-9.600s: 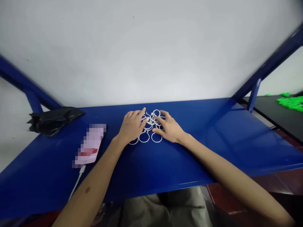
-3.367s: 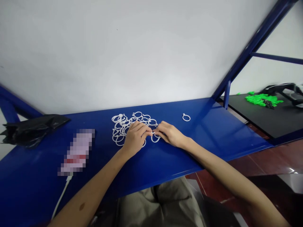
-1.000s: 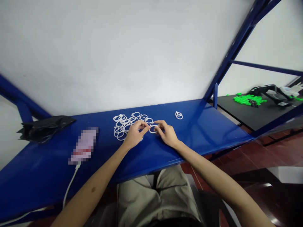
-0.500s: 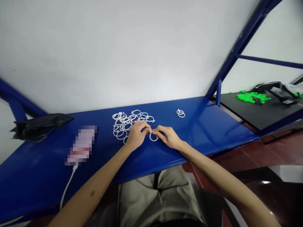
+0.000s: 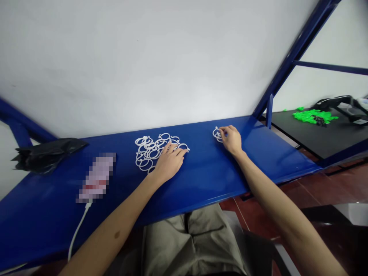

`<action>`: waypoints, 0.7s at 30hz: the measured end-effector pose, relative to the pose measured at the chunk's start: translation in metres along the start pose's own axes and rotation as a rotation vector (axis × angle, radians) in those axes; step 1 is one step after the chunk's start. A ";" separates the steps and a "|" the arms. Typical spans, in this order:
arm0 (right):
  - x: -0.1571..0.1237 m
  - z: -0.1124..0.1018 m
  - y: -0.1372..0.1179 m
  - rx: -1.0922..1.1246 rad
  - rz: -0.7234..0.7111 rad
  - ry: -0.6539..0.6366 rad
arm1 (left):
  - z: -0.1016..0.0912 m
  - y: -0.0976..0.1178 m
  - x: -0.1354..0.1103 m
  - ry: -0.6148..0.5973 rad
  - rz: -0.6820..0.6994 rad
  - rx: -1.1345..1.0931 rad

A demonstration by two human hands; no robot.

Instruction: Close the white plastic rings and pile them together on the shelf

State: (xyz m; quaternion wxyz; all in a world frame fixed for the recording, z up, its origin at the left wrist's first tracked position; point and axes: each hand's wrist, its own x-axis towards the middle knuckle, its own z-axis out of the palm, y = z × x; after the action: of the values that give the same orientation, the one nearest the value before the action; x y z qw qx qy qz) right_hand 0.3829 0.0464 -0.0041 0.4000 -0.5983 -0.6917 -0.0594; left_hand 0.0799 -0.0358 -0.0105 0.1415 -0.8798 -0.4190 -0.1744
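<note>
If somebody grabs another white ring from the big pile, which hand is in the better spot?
Probably the left hand: it's over the edge of the big pile of white rings. The right hand is farther away, at the small group of rings.

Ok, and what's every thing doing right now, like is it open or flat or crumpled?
Big pile of white rings: loose, overlapping
Small group of white rings: overlapping, partly hidden
Left hand: open, over the big pile
Right hand: fingers bent at the small group; grip unclear
Phone: flat, blurred out
White cable: curved
Black bag: crumpled
Green pieces: heaped
</note>
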 end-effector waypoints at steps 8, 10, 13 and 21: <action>0.012 0.013 0.032 0.018 0.349 -0.131 | -0.008 0.012 -0.003 -0.010 0.157 0.003; 0.012 0.014 0.030 0.019 0.342 -0.136 | -0.008 0.014 -0.004 -0.016 0.164 -0.004; 0.012 0.014 0.031 0.012 0.316 -0.130 | -0.010 0.012 -0.006 0.019 0.153 -0.089; -0.007 0.004 -0.019 0.027 -0.111 0.086 | -0.025 0.005 -0.005 0.293 -0.096 -0.520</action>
State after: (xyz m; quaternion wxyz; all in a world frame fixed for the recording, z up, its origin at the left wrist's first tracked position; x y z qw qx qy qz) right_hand 0.3642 0.0376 -0.0037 0.4336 -0.5503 -0.7068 -0.0978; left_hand 0.0757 -0.0522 0.0095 -0.0378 -0.8311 -0.3767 -0.4074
